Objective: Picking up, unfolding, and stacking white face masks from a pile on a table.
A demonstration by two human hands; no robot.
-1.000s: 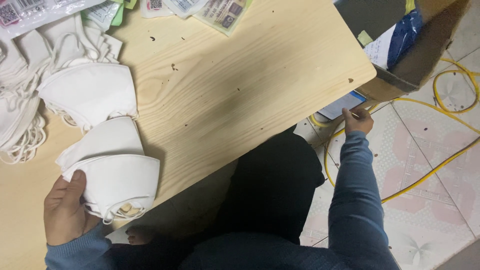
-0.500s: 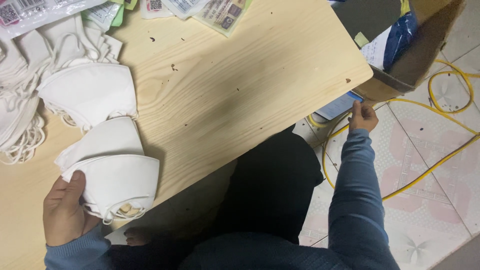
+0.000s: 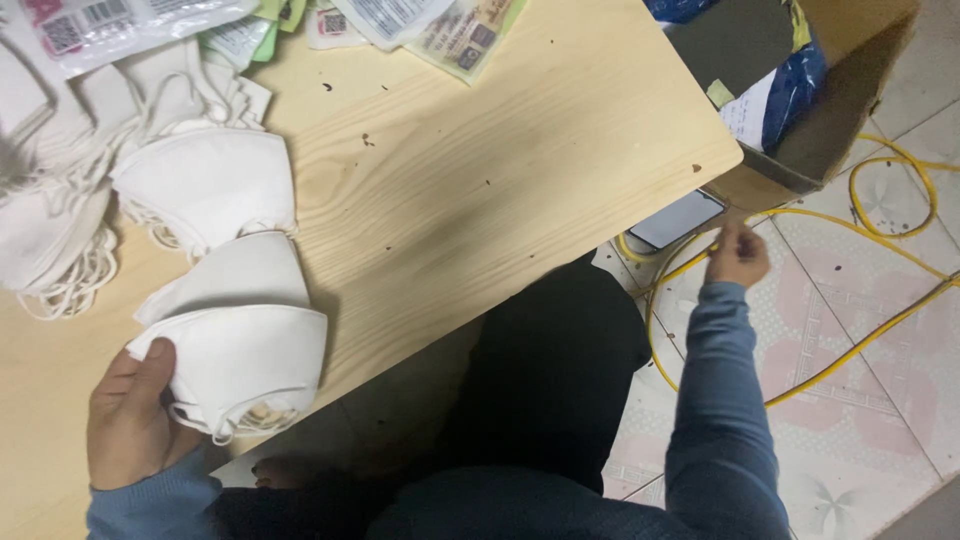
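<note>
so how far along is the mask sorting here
Done, it seems: folded white masks lie in loose piles on the wooden table. In hand: the left hand grips a small stack of masks at the table edge, while the right hand reaches down by a phone and yellow cable on the floor. Left: flat packets at the far edge look untouched.

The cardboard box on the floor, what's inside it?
Inside the cardboard box a blue bag and a white paper show beside a dark flap. Whatever lies deeper is covered.
</note>
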